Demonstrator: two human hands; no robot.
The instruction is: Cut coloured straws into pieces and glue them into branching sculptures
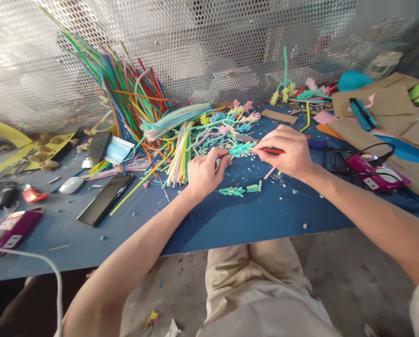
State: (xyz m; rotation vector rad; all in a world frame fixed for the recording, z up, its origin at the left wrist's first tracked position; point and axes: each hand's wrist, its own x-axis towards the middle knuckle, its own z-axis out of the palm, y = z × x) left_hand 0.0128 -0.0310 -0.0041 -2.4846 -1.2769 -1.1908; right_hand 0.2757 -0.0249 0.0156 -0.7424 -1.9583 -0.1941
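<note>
Your left hand pinches one end of a small teal frayed straw piece between thumb and fingertips, holding it just above the blue worktop near the middle of the scene. Your right hand closes on the other end of that same piece and also grips a slim red-handled tool (its working end is hidden by the fingers, so you cannot tell what kind it is). Just nearer you, two more cut teal pieces lie flat on the worktop. Far left, a big sheaf of coloured straws leans against the perforated metal screen. A dark phone lies to the left, and a magenta device with a black cable sits to the right.
</note>
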